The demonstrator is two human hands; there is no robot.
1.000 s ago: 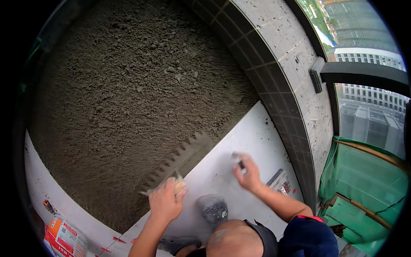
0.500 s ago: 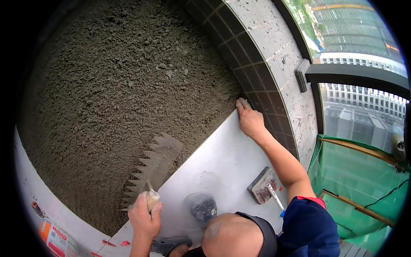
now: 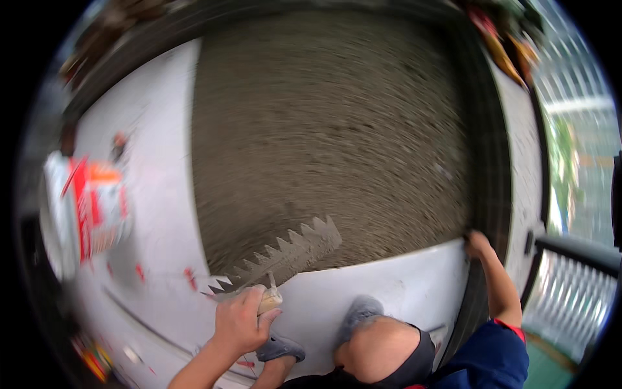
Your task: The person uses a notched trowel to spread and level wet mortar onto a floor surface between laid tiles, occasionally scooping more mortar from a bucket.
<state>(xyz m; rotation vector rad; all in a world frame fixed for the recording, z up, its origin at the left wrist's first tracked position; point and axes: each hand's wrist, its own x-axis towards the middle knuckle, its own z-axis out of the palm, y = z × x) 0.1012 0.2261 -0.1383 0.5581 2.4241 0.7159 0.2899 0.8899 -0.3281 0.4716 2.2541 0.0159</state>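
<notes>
My left hand is closed around the pale handle of a notched trowel. The trowel's blade is coated in grey mortar, and its large pointed teeth face away from me. It lies low over the rough bed of grey-brown mortar, close by the edge of a white tile. Off to the right, my right hand is at the tile's far right corner, up against the dark tiled wall. Motion blur hides how its fingers are set.
White tiles border the mortar on the left. A white, red and orange bag stands on them, with small red pieces nearby. My shoes rest on the tiles in front of me. A window with a dark frame is at the right.
The view has swung to the left, bringing the bag and left-hand tiles further in. The trowel stays in my left hand by the tile edge; my right hand remains at the tile's corner.
</notes>
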